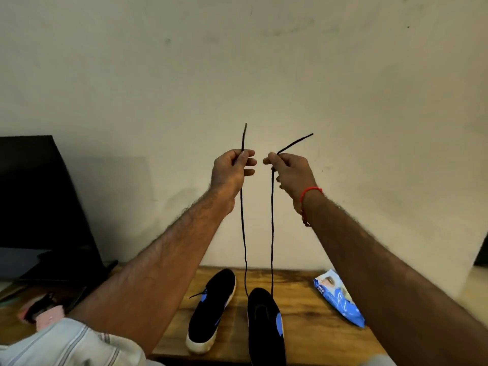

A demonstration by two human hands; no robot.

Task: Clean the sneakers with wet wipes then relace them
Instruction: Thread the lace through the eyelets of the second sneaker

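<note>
Holding both hands raised high before a pale, scuffed wall. Left hand pinching one end of a thin, dark, cord-like shoelace between thumb and curled fingers, the stiff tip poking straight up above the fist. Right hand pinching the other end the same way, that tip bending off to the right; a red thread bracelet circling the wrist.

Hanging down from the two fists as two near-parallel strands, close together, and reaching the toe end of the right sneaker on the wooden table. Running through the eyelets or merely touching the upper: cannot tell, the strands vanishing against black fabric.

Lying side by side, both sneakers: black, matte cloth uppers with blue patches. Left sneaker showing a thick white rubber sole at the heel and a lace already tied near the tongue. Right sneaker's heel getting cut off by the bottom edge.

Resting near the table's right side, a crinkled, glossy blue-and-white wet wipes pack, partly hidden behind the right forearm, its print too blurred to read.

Sitting at far left, a large dark flat panel, plus a blurred pinkish clutter hard to identify. Showing at bottom left, a striped light sleeve.
</note>
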